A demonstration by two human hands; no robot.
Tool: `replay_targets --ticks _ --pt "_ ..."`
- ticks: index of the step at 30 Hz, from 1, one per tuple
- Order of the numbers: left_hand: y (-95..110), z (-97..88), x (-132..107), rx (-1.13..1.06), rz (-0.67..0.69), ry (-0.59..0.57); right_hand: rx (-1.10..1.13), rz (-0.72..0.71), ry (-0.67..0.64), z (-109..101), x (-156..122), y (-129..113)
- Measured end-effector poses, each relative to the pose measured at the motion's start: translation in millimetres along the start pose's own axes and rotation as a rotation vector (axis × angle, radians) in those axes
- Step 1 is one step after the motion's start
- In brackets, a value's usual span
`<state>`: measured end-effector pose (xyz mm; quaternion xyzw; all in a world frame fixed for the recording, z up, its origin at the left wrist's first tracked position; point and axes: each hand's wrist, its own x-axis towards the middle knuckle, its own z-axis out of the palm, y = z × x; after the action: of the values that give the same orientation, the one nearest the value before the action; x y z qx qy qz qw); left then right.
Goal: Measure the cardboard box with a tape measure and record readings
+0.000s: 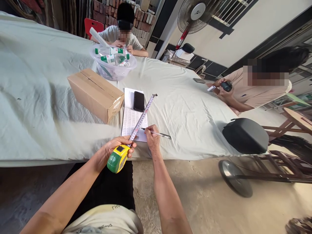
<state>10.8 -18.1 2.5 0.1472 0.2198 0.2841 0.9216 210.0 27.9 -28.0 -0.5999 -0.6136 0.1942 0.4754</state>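
Note:
My left hand [114, 147] is closed round a yellow and green tape measure [118, 158] at the table's near edge. Its blade [143, 115] runs out diagonally up and to the right over a printed sheet of paper [130, 122]. My right hand [152, 138] pinches a pen [158, 134], with the tip touching the paper beside the blade. A black phone [138, 101] lies on the upper part of the sheet.
A cardboard box [96, 94] stands left of the paper on the pale cloth-covered table [190, 113]. Behind it is a clear plastic bowl [113, 63] of bottles. One person sits at the far end, another at the right holding a small device. A fan [245, 135] stands at right.

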Motion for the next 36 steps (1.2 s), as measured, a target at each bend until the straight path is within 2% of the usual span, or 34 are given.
replay_targets --ticks 24,36 --pt "1.4 -1.1 0.9 0.010 -0.016 -0.026 0.021 -0.015 0.023 -0.4 -0.8 2.8" --pt "0.0 1.6 -0.4 0.017 0.004 -0.001 0.011 -0.008 0.064 -1.0 -1.7 2.7"
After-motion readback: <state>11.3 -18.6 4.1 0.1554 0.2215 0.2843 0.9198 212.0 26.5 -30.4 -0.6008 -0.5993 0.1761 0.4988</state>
